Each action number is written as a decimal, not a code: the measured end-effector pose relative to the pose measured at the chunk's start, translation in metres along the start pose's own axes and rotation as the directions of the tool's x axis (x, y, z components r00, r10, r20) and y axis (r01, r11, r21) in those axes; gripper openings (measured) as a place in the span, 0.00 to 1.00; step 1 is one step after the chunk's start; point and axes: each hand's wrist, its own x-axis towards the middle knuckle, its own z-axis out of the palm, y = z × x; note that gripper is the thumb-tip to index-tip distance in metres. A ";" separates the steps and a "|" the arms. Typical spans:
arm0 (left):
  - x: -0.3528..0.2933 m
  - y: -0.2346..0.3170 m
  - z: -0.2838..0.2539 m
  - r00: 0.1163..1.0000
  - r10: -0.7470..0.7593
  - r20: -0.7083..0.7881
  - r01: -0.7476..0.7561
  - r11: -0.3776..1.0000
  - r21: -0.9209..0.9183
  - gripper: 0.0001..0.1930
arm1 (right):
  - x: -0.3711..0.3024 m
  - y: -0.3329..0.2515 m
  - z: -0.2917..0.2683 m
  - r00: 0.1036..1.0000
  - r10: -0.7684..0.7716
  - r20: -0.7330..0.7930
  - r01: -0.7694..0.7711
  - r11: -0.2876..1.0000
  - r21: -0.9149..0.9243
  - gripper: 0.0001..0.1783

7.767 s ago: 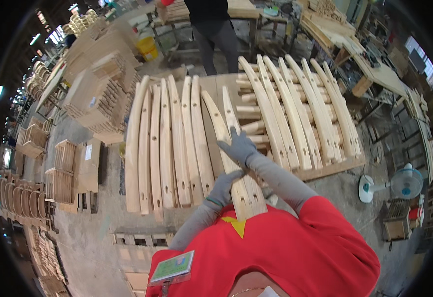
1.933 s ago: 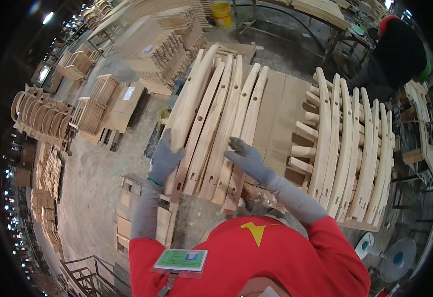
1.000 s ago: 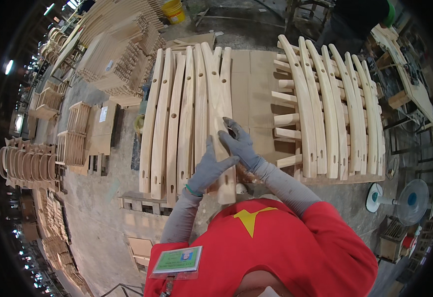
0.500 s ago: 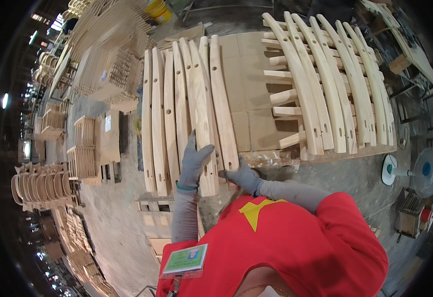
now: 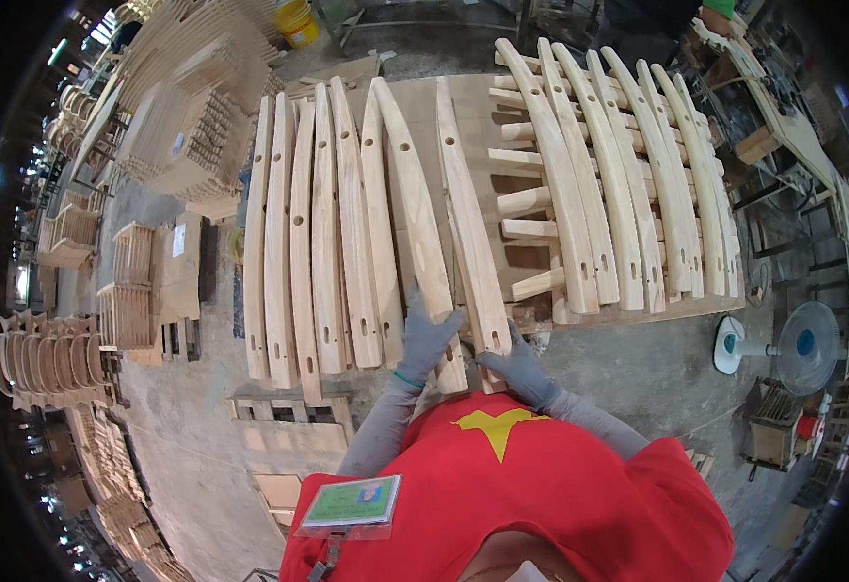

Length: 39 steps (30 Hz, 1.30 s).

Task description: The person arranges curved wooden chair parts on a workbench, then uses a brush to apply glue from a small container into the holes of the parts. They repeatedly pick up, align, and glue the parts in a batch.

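My left hand (image 5: 426, 338), in a grey glove, is closed round the near end of a curved wooden leg (image 5: 420, 238) with a round hole near its far end. Beside it, my right hand (image 5: 519, 369), also gloved, grips the near end of another curved wooden leg (image 5: 471, 228); its fingers are partly hidden by the wood. The two legs lie slightly apart, pointing away from me. To their left, several similar legs (image 5: 327, 233) lie side by side on the cardboard-covered table (image 5: 415, 107).
At right, a stack of curved legs (image 5: 628, 194) rests across crosswise wooden pieces (image 5: 526, 202). A fan (image 5: 807, 347) stands beyond it. Stacked wooden parts (image 5: 196, 126) and a yellow bucket (image 5: 296, 23) are at the back left. A pallet (image 5: 288, 409) lies on the floor.
My left hand and its leg have moved right, away from the left row. My right hand has shifted right with its leg, and a gap shows between the legs.
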 end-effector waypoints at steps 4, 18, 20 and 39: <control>-0.005 -0.021 0.020 0.995 0.007 0.097 -0.011 0.999 0.041 0.47 | 0.006 0.010 -0.005 0.997 -0.004 -0.081 0.000 0.999 -0.048 0.48; 0.019 0.035 -0.081 0.979 -0.061 -0.195 0.196 0.558 0.806 0.42 | -0.014 -0.015 -0.018 0.993 0.063 -0.100 -0.097 0.917 -0.386 0.43; 0.026 0.043 -0.090 0.963 -0.229 -0.143 0.259 0.635 0.728 0.43 | -0.010 -0.022 -0.017 0.994 0.053 -0.100 -0.095 0.878 -0.469 0.46; -0.058 -0.024 0.003 0.929 -0.226 0.292 0.274 0.952 -0.135 0.37 | 0.020 -0.055 -0.006 0.991 -0.092 0.094 0.132 0.726 -0.675 0.52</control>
